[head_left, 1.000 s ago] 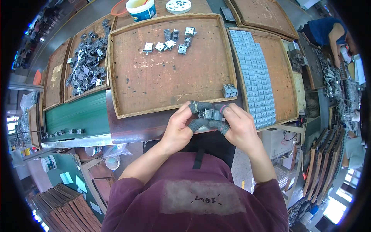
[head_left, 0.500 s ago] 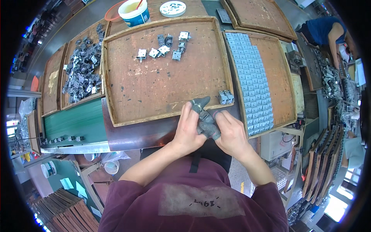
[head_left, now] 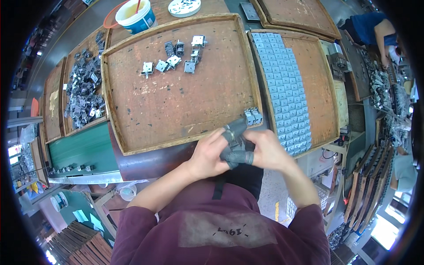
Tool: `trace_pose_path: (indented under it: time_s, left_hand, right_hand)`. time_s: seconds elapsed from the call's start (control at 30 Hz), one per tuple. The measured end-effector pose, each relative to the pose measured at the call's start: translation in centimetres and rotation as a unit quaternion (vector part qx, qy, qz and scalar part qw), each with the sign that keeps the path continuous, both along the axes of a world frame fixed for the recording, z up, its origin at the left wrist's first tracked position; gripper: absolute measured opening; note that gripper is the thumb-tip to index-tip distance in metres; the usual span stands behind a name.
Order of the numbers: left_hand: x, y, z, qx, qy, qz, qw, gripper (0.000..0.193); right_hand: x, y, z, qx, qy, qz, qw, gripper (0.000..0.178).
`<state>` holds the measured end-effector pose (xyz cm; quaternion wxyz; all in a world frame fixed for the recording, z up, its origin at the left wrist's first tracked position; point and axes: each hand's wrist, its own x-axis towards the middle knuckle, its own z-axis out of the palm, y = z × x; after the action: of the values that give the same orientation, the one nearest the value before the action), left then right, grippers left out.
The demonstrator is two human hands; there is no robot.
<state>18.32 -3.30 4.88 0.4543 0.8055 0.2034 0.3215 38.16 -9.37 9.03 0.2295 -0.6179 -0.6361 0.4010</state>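
Note:
My left hand (head_left: 209, 151) and my right hand (head_left: 268, 150) meet in front of the large wooden tray's near edge (head_left: 176, 142). Dark grey coverings wrap some of the thumbs and fingers. Between the closed fingertips sits a small metal part (head_left: 237, 142), mostly hidden and blurred. Just beyond the right hand, a few box-shaped metal pieces (head_left: 253, 116) stand together in the tray's near right corner. Farther back in the same tray lie several loose metal assemblies (head_left: 173, 62), silver and black.
Left of the tray is a heap of metal parts (head_left: 84, 92), above a green surface (head_left: 84, 150). On the right, a second tray holds tight rows of grey metal pieces (head_left: 282, 88). A white-and-blue bucket (head_left: 137, 17) stands behind. At far right a person in blue (head_left: 371, 31) bends over.
Both hands have shifted slightly and their fingers have changed position around the small metal part. The view has moved a little, so the trays appear farther left.

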Motion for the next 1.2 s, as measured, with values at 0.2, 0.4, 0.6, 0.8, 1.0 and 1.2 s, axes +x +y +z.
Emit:
trace_pose_path:
  time_s: [0.2, 0.4, 0.6, 0.8, 1.0, 1.2]
  left_hand:
    - [1.5, 2.7, -6.1, -0.172, 0.132, 0.043, 0.975, 0.064]
    - [4.1, 4.0, -6.4, -0.236, 0.210, -0.027, 0.948, 0.055]
    - [5.3, 2.0, -6.6, -0.180, 0.183, 0.037, 0.966, 0.052]
    - [0.7, 8.8, -3.3, 0.180, 0.227, 0.205, 0.935, 0.055]
    - [-1.9, 16.6, -4.9, 0.343, 0.296, 0.182, 0.873, 0.035]
    - [-1.3, 15.8, -4.5, 0.368, 0.307, 0.199, 0.855, 0.026]
  right_hand:
    - [13.8, 7.7, -4.1, 0.013, -0.025, -0.314, 0.949, 0.032]
    - [27.7, 15.2, -15.0, 0.020, 0.033, -0.458, 0.888, 0.030]
    - [31.5, 18.5, -17.1, -0.005, -0.075, -0.407, 0.911, 0.041]
    - [26.7, 17.1, -11.6, 0.085, 0.107, -0.515, 0.846, 0.030]
    - [12.1, 10.3, -2.9, 0.143, 0.302, -0.361, 0.871, 0.039]
    - [3.9, 2.7, -2.8, 0.116, 0.352, -0.315, 0.874, 0.023]
